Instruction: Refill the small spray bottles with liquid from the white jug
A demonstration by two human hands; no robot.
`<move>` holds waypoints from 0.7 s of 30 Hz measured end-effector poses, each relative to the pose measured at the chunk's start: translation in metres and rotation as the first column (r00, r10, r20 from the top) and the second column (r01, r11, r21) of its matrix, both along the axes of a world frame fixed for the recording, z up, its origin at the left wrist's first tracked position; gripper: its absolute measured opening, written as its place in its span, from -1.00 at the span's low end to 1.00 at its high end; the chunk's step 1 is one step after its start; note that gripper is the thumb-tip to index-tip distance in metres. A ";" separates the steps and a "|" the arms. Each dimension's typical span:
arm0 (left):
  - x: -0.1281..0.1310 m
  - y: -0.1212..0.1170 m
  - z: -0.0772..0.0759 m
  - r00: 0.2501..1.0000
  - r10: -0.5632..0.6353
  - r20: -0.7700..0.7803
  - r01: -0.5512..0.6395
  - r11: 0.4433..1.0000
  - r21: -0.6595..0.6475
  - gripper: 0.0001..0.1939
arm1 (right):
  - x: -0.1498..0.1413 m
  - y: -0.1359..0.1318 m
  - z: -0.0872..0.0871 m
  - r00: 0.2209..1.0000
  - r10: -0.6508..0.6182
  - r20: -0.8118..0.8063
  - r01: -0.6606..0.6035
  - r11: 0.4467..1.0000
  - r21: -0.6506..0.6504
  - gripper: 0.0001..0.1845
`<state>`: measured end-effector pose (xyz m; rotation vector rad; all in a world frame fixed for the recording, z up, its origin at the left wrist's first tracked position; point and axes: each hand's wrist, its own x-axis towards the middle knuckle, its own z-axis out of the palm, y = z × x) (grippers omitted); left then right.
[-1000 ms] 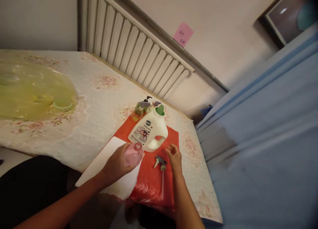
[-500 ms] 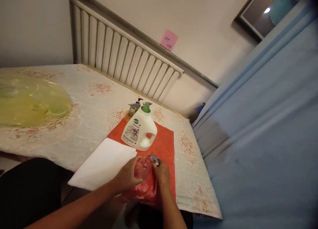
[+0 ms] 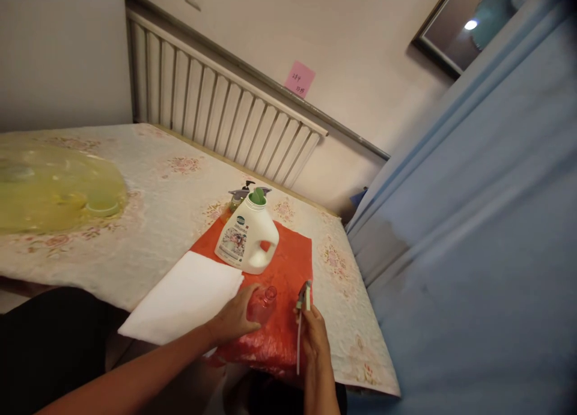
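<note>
My left hand is wrapped around a clear spray bottle whose neck is uncapped; the red sheet shows through it. To the right, my right hand grips a grey and pale green spray nozzle, its thin white tube hanging down. Both are over a shiny red plastic sheet. Just beyond stands a cream detergent jug with a handle and its mouth uncovered, a green piece sitting in the opening. A folded white cloth lies beside my left forearm.
More spray bottles with grey and black tops stand partly hidden behind the jug. A yellow translucent plastic bag lies at the left of the floral-covered table. A radiator runs behind; a blue curtain hangs at right.
The spray nozzle has come away from the bottle's neck. My right hand has moved right with it, and its tube now shows. My left hand stays on the bottle.
</note>
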<state>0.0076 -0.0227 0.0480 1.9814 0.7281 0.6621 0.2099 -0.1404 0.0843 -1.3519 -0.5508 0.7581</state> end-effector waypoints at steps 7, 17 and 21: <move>-0.003 0.003 -0.007 0.998 -0.054 0.011 0.053 0.996 0.078 -0.02 | -0.021 -0.023 -0.010 0.948 0.019 -0.319 0.017 0.994 0.110 -0.47; -0.006 -0.002 -0.003 0.999 -0.029 -0.019 0.031 0.995 0.091 -0.05 | -0.033 -0.039 -0.011 0.989 -0.054 -0.135 0.061 0.997 0.044 -0.60; -0.006 -0.002 -0.006 1.000 -0.012 -0.022 0.014 0.996 0.093 -0.05 | -0.022 -0.033 0.020 0.995 -0.077 0.070 0.069 0.992 0.108 -0.69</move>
